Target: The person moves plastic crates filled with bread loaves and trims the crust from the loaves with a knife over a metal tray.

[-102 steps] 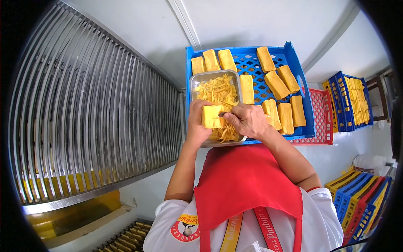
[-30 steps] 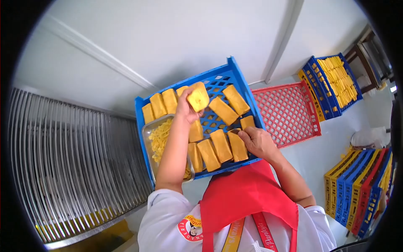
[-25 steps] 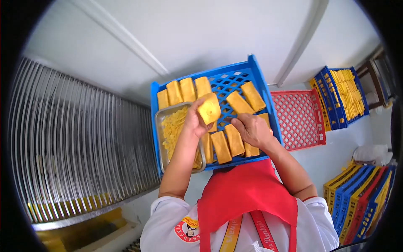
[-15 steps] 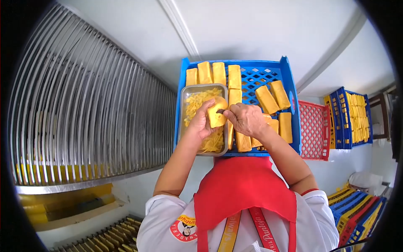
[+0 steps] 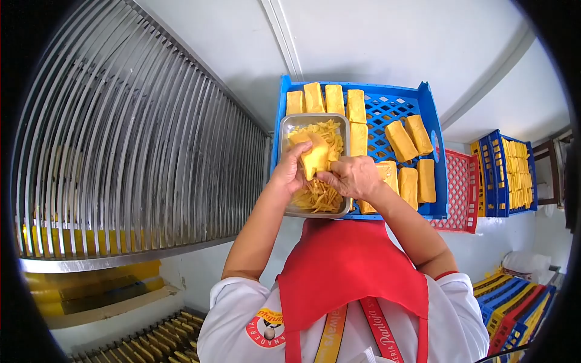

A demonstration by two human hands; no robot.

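Note:
My left hand (image 5: 289,170) is closed round a yellow, loaf-shaped block (image 5: 314,156), tilted over a metal tray. My right hand (image 5: 356,177) is closed on a small knife, whose dark blade is mostly hidden against the block's lower end. Beneath both hands, the metal tray (image 5: 345,130) holds a heap of thin yellow shavings (image 5: 321,198). It stands in the left part of a blue plastic crate (image 5: 437,181). More yellow blocks (image 5: 400,140) lie around the tray in the crate, some in a column right beside it.
A tall rack of metal slats (image 5: 139,145) runs along the left. A red crate (image 5: 458,187) and a blue crate (image 5: 497,181) filled with yellow pieces stand to the right. Stacked coloured crates (image 5: 514,308) are at the lower right. A white wall (image 5: 387,42) rises behind.
The view has shifted, so the crate and tray sit further right. The held block has turned and tilted downward, and the knife has moved from its upper face to its lower end.

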